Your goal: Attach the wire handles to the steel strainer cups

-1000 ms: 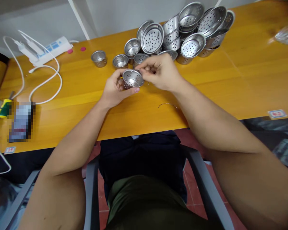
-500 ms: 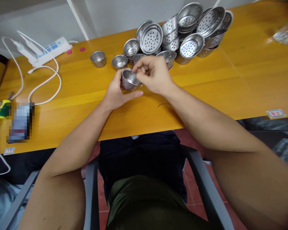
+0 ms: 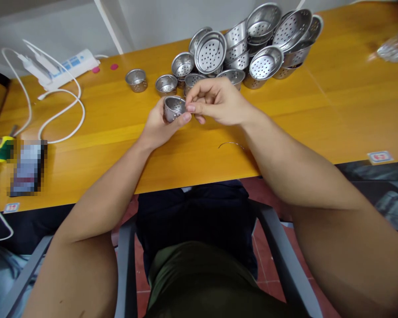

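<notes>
A small perforated metal cup (image 3: 173,107) is tilted in my left hand (image 3: 158,128), its fingers around the far side and its thumb along the near rim. At the cup's right rim, my right hand (image 3: 217,102) is closed in a pinch, thumb against index finger. Whatever lies between those fingertips is too small to make out. Thin lines like wire show inside the cup. Below my right wrist, a thin curved wire (image 3: 230,143) lies on the yellow wooden table (image 3: 192,163). Just beyond my hands stand similar small cups (image 3: 166,85).
Stacked perforated metal bowls (image 3: 263,64) crowd the back of the table. A lone cup (image 3: 136,80) stands left of them. Further left are a white power strip (image 3: 74,68) with looping cables, a phone (image 3: 27,170) and a yellow-green handled tool (image 3: 3,150). Clear plastic (image 3: 396,46) lies far right.
The cup has shifted slightly left and tilted. My left thumb has moved up onto its near rim. My right hand has moved from over the cup's opening to its right rim.
</notes>
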### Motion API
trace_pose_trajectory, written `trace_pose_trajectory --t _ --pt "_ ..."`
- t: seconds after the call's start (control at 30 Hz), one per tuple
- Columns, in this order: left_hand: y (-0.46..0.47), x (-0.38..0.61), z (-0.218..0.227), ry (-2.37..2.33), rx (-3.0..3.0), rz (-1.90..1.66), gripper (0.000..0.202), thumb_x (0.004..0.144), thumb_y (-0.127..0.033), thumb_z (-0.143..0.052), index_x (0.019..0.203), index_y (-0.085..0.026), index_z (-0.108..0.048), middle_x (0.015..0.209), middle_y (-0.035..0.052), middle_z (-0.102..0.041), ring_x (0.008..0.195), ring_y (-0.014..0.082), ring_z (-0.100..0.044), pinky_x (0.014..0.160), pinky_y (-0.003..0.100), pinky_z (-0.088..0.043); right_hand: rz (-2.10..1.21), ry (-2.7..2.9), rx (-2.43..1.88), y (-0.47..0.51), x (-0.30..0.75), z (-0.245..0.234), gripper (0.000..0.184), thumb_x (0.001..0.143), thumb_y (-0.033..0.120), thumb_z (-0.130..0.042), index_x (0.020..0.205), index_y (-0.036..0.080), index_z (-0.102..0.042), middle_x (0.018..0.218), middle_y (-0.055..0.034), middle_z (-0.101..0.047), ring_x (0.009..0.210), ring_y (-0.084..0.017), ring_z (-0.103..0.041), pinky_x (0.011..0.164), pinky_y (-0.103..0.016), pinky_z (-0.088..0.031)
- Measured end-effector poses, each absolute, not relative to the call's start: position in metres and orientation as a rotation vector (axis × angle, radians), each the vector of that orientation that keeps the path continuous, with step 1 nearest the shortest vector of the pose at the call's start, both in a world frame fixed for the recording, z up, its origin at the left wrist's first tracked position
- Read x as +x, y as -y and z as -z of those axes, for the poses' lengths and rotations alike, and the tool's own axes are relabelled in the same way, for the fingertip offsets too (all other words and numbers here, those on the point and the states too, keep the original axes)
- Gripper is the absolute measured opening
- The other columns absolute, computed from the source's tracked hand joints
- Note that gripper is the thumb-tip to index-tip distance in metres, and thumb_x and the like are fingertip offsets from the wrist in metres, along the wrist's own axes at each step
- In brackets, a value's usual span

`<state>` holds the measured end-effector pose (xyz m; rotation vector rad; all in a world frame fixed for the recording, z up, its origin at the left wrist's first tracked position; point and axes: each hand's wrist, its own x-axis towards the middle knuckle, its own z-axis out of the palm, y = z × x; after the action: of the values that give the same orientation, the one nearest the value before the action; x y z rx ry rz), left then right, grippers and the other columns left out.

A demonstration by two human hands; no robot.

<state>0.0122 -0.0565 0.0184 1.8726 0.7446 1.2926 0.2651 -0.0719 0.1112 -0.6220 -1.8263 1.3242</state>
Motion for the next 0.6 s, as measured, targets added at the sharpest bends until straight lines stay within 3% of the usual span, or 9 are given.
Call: trace_pose_trajectory --t 0.13,0.37,0.6 --pt "0.053 0.012 -0.015 -0.732 1.946 -1.304 0.092 0.083 -0.086 -0.11 0.141 -0.029 -0.069 0.129 0.0098 -0.079 0.119 0.0375 -0.083 0.108 0.056 -0.073 -1.337 1.784 -0.685 0.073 0.261 -0.108 0.059 0.088 0.057 -0.12 0.096 0.027 -0.07 0.07 0.0032 -0.063 0.059 -0.022 -0.067 0.051 -0.03 -0.06" --pt "0.057 0.012 -0.019 -0.882 1.985 -1.292 0.077 0.094 -0.074 -0.108 0.139 -0.029 -0.067 0.129 0.0095 -0.08 0.127 0.0383 -0.081 0.118 0.058 -0.069 -1.308 1.788 -0.719 0.071 0.26 -0.097 0.06 0.091 0.061 -0.117 0.101 0.026 -0.07 0.072 0.0016 -0.062 0.064 -0.024 -0.071 0.052 -0.03 -0.062" --pt "0.056 0.011 -0.016 -0.766 2.164 -1.385 0.084 0.101 -0.092 -0.092 0.15 -0.03 -0.063 0.129 0.0084 -0.077 0.119 0.0358 -0.083 0.11 0.056 -0.073 -1.179 1.905 -0.634 0.066 0.261 -0.088 0.07 0.092 0.087 -0.105 0.105 0.025 -0.073 0.077 -0.0001 -0.066 0.066 -0.024 -0.07 0.057 -0.032 -0.063"
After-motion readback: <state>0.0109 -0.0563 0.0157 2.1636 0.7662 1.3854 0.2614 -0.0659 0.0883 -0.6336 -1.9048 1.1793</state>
